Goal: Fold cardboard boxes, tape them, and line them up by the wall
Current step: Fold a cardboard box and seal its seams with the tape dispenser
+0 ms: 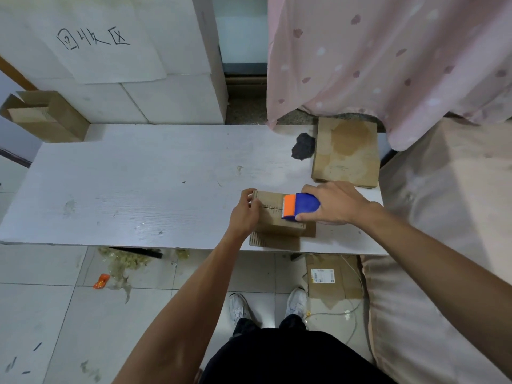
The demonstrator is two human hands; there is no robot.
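A small folded cardboard box [273,214] stands near the front edge of the white table [138,189], on a flat piece of cardboard [277,241]. My left hand [243,214] holds the box's left end, fingers curled over its top edge. My right hand [332,203] grips a blue tape dispenser [303,205] with an orange blade guard, pressed on the box's top at its right side. A stack of flat cardboard blanks [346,153] lies at the table's far right.
An open cardboard box [47,115] sits at the table's far left by the white wall blocks. A dark lump [303,146] lies beside the blanks. A pink curtain [388,65] hangs at right. Flattened cardboard [332,278], a cable and scraps lie on the tiled floor.
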